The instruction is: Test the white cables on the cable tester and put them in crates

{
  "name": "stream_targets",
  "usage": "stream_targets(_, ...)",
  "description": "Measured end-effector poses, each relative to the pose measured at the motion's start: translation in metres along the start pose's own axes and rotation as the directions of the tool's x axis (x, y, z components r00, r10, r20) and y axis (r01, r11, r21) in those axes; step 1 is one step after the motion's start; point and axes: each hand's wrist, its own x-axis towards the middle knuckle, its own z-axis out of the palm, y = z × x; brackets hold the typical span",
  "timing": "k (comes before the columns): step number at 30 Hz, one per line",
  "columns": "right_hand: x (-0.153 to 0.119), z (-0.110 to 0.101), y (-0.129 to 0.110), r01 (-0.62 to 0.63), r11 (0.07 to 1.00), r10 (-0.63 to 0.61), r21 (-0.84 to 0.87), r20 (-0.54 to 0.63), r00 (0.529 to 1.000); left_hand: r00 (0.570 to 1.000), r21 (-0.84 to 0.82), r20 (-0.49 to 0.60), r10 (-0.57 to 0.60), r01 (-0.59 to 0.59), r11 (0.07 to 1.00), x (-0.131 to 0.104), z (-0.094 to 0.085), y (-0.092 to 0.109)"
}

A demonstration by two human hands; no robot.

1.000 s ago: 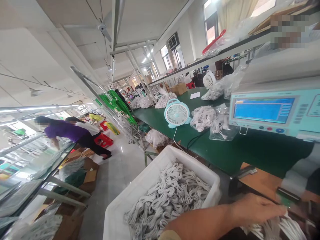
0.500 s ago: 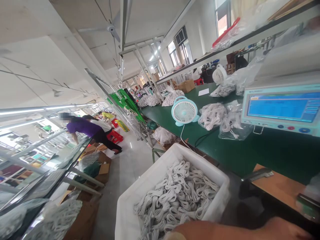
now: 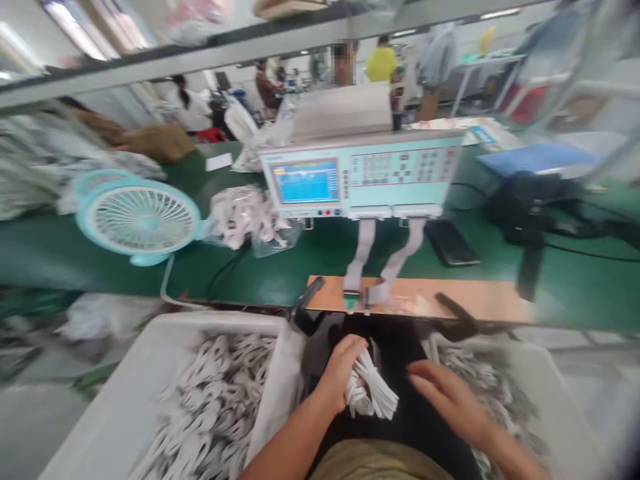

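White cable bundle (image 3: 376, 390) in curled grip of left hand (image 3: 344, 367), right hand (image 3: 445, 393) apart, empty, loosely extended

This is a factory workshop, by the look of it one handling cables: a bench-top electronic tester (image 3: 400, 175) with grey ribbon cables (image 3: 363, 250) stands on a long green-topped workbench (image 3: 267, 279), and white plastic tubs (image 3: 107, 393) of looped, pale cables (image 3: 215, 393) flank the seat. Beyond the overhead shelf (image 3: 125, 69), other people (image 3: 381, 65) occupy further work areas.

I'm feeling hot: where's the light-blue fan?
At left in the head view, the light-blue fan stands on the green table, beside the bagged white cables.
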Motion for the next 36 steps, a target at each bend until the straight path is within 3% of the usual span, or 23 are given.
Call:
stream_targets(3,0.004,0.020,-0.002,-0.023,0.994,0.007,0.106,0.145,0.989,0.998,0.206,-0.025,0.057,-0.051,0.977,0.000,0.006,-0.005)
stream_targets(6,0.022,0.044,-0.001,-0.082,0.955,0.038,0.285,0.159,0.987,0.962,0.499,0.011,0.272,-0.241,0.833,-0.005,0.002,-0.003)
stream_targets(10,0.027,0.047,0.005,-0.280,0.746,0.220,0.605,0.172,0.960,0.889,0.699,0.133,0.439,-0.398,0.594,-0.018,-0.013,-0.003)
stream_targets(12,0.025,0.043,0.008,-0.266,0.657,0.259,0.705,0.120,0.958,0.849,0.756,0.301,0.434,-0.490,0.434,-0.026,-0.018,-0.010)
stream_targets(14,0.024,0.043,0.010,-0.242,0.621,0.272,0.746,0.084,0.959,0.772,0.743,0.520,0.367,-0.620,0.252,-0.032,-0.018,-0.018)
stream_targets(16,0.024,0.046,0.011,-0.233,0.607,0.272,0.759,0.077,0.959,0.686,0.693,0.668,0.289,-0.715,0.093,-0.035,-0.016,-0.023)
stream_targets(18,0.025,0.049,0.012,-0.223,0.613,0.270,0.758,0.065,0.961,0.651,0.678,0.720,0.241,-0.733,-0.047,-0.034,-0.013,-0.026)
stream_targets(20,0.026,0.050,0.014,-0.227,0.633,0.266,0.740,0.068,0.962,0.660,0.688,0.724,0.198,-0.710,-0.149,-0.032,-0.011,-0.024)
stream_targets(22,0.026,0.050,0.017,-0.253,0.653,0.263,0.714,0.099,0.960,0.667,0.685,0.728,0.160,-0.698,-0.208,-0.030,-0.010,-0.022)
stream_targets(28,0.024,0.048,0.030,-0.302,0.696,0.269,0.652,0.153,0.951,0.620,0.617,0.778,0.098,-0.725,-0.305,-0.028,-0.006,-0.022)
stream_targets(33,0.022,0.049,0.032,-0.303,0.669,0.284,0.679,0.143,0.948,0.589,0.615,0.788,0.180,-0.745,-0.257,-0.026,-0.005,-0.030)
stream_targets(36,0.021,0.048,0.030,-0.311,0.647,0.286,0.696,0.157,0.945,0.597,0.612,0.789,0.143,-0.749,-0.255,-0.027,-0.003,-0.033)
